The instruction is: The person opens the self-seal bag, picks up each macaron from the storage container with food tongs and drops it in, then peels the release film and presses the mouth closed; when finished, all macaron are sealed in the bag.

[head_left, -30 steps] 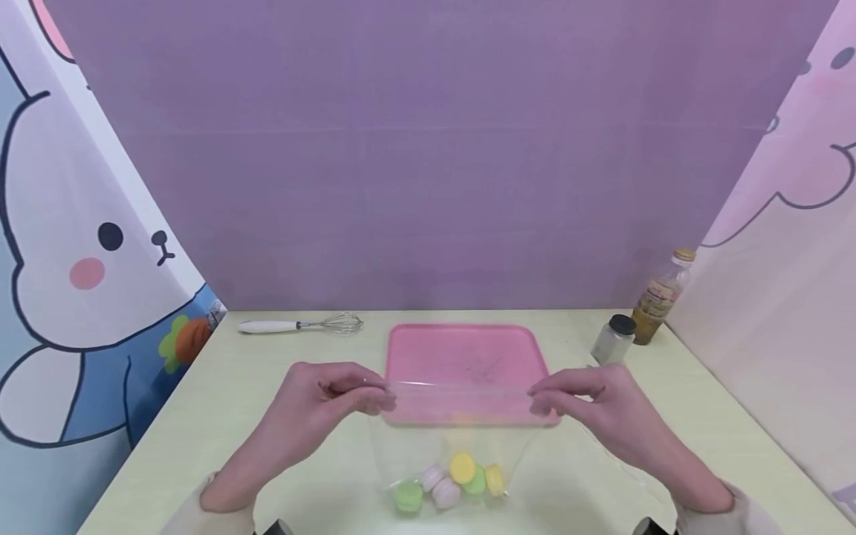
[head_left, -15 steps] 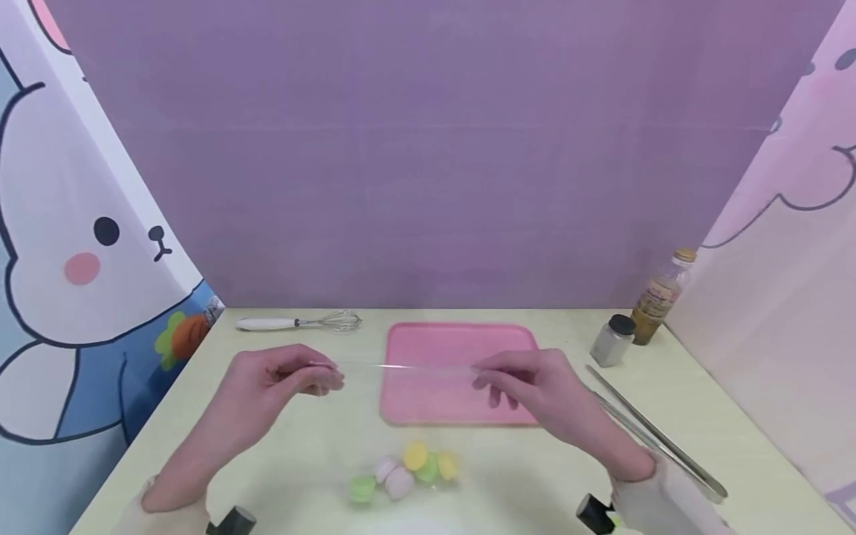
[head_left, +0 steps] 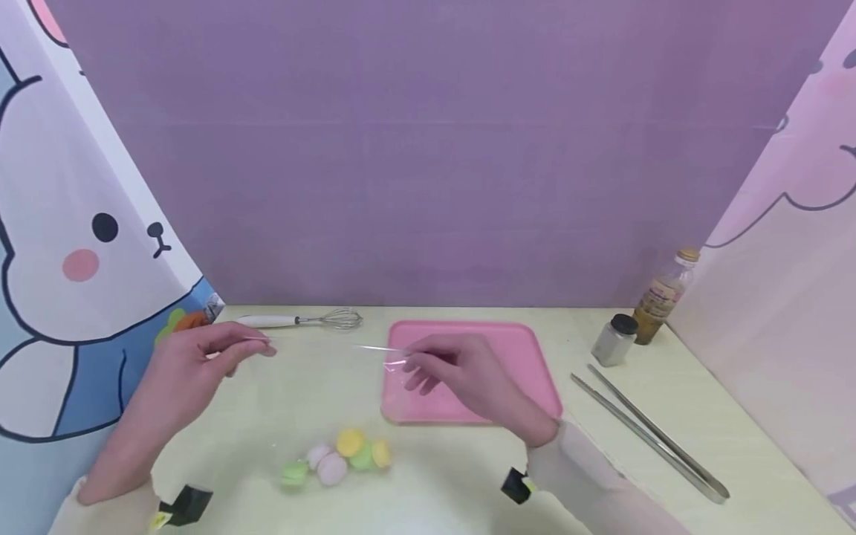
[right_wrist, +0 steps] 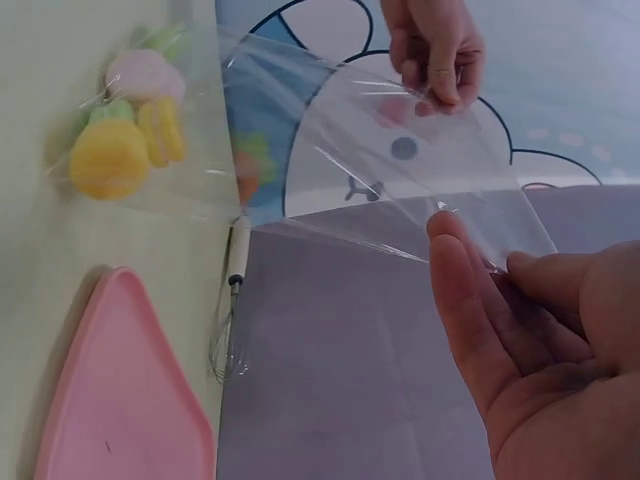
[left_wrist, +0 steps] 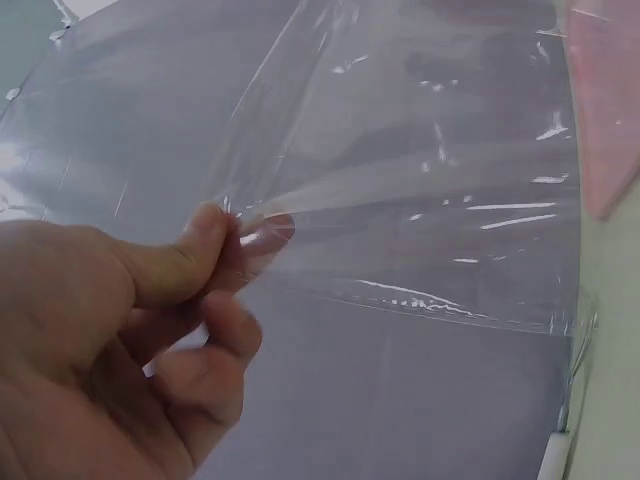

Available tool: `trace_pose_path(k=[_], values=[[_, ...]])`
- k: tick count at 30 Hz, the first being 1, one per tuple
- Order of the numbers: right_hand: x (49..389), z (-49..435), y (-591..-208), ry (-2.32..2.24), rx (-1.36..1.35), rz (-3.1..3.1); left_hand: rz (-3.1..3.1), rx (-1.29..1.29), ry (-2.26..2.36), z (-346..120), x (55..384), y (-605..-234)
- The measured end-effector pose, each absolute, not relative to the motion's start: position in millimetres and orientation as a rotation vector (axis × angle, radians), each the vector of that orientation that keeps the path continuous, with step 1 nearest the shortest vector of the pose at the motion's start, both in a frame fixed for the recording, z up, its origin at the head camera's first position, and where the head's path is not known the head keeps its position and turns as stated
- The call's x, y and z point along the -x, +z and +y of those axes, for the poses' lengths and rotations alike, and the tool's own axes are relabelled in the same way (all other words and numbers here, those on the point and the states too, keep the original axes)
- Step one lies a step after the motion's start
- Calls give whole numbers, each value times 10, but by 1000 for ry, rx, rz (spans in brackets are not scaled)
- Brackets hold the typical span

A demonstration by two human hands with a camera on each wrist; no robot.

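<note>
A clear plastic bag (left_wrist: 430,150) is stretched between my two hands. Inside its lower part lie several pastel macarons (head_left: 332,469), green, purple and yellow. At the bag's left top corner, my left hand (head_left: 183,371) pinches the film between thumb and forefinger, over the left part of the table. My right hand (head_left: 461,371) pinches the other end of the top edge, its remaining fingers loosely bent, and overlaps the pink tray (head_left: 524,364) in the head view. The right wrist view shows the bag slanting from both hands toward the yellow macaron (right_wrist: 108,160).
A whisk (head_left: 267,321) with a white handle lies at the back left of the table. Metal tongs (head_left: 717,492) lie on the right. Behind them stand a black-lidded jar (head_left: 611,345) and a bottle (head_left: 658,301) of amber liquid.
Both hands have carried the bag of macarons leftward and a little up. More of the pink tray and the tongs now shows. The pinch of each hand stays the same.
</note>
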State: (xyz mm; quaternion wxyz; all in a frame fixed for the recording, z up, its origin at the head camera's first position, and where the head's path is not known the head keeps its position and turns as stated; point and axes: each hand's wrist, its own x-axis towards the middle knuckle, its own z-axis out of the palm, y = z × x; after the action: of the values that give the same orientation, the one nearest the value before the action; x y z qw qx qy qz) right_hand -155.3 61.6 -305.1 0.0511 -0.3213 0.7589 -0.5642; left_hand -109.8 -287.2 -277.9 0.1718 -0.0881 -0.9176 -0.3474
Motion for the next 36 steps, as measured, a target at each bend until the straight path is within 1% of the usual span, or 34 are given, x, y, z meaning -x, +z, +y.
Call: trace_pose_path(k=[5, 10, 16, 21, 25, 29, 32, 36], values=[[1716, 398, -3117, -1771, 937, 2257, -2622, 104, -1012, -2920, 1186, -2782], [1899, 244, -3212, -1777, 822, 2295, -2571, 11, -1183, -2900, 1397, -2907], [2114, 130, -3413, -1734, 714, 2393, -2583, -57, -1178, -2869, 1711, -3190], [2196, 79, -3613, -1527, 679, 2507, -2738, -83, -1109, -2851, 1878, -3505], [2208, 103, -3716, -1402, 701, 2481, -2862, -22, -1181, -2813, 1938, -3689], [2188, 166, -3759, -1276, 720, 2480, -2940, 119, -1244, -2742, 1968, -3779], [2177, 198, -3777, -1213, 755, 2516, -2980, 166, -1220, -2706, 1952, -3779], [2150, 240, -3785, -1202, 787, 2590, -2971, 116, -1020, -2694, 1890, -3710]])
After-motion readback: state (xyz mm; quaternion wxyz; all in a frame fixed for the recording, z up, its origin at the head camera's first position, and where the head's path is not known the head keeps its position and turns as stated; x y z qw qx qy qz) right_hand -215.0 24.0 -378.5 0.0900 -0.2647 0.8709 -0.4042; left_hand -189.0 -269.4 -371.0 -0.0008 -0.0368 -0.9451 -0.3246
